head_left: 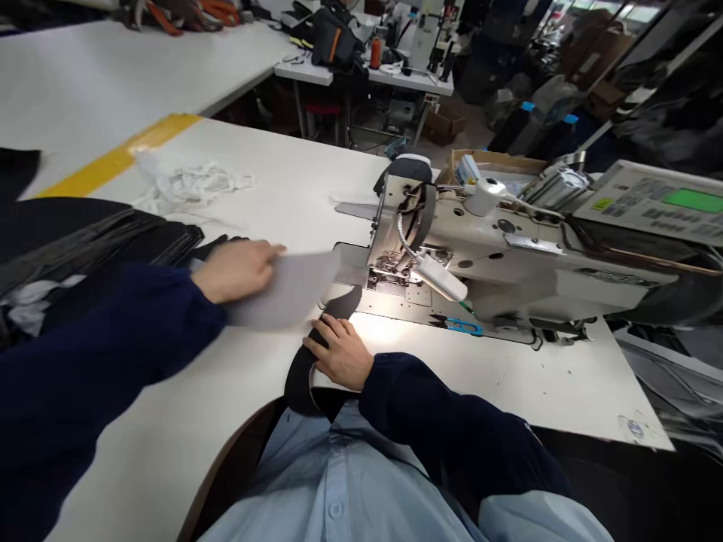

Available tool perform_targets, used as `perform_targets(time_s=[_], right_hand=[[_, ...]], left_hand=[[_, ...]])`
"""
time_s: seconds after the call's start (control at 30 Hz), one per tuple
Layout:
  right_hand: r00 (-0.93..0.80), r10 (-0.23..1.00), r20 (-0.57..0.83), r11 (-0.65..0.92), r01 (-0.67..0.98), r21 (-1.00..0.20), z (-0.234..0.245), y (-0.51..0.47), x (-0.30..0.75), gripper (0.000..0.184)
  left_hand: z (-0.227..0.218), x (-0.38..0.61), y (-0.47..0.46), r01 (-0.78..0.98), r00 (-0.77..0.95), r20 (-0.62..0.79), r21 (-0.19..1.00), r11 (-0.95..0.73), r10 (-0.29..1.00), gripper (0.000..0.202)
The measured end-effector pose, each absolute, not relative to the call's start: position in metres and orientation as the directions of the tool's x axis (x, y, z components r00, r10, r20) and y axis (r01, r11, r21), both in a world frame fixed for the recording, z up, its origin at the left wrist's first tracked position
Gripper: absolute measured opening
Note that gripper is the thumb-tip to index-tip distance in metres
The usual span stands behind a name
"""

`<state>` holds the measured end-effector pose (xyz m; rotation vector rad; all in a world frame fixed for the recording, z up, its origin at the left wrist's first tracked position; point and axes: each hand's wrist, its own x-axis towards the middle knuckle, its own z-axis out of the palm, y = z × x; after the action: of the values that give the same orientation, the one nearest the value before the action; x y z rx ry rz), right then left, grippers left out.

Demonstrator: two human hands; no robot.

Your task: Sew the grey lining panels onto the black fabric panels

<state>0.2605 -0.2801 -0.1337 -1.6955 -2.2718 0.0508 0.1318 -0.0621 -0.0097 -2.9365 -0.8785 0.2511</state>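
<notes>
My left hand (237, 269) holds a pale grey fabric piece (291, 290), blurred by motion, above the white table just left of the sewing machine (480, 241). My right hand (339, 350) lies with its fingers closed on a black curved fabric strip (316, 346) that runs from the table's front edge toward the machine's needle area (389, 263). Both arms wear dark blue sleeves. A lamp lights the bed under the needle.
A stack of black fabric pieces (84, 241) sits at the left. White scraps (186, 184) lie farther back beside yellow tape (118, 154). The machine's control panel (660, 199) is at the right. Another workstation with thread cones (376, 53) stands behind.
</notes>
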Motion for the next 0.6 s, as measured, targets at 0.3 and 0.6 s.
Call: perform_targets(time_s=[0.3, 0.6], right_hand=[[-0.179, 0.960, 0.215, 0.220, 0.958, -0.183, -0.140, -0.264, 0.271, 0.044], [-0.115, 0.973, 0.200, 0.151, 0.973, -0.175, -0.143, -0.262, 0.265, 0.047]], left_hand=[[-0.078, 0.162, -0.120, 0.033, 0.977, -0.211, 0.079, -0.996, 0.016, 0.067], [-0.071, 0.210, -0.133, -0.080, 0.964, -0.251, 0.023, -0.997, -0.083, 0.032]])
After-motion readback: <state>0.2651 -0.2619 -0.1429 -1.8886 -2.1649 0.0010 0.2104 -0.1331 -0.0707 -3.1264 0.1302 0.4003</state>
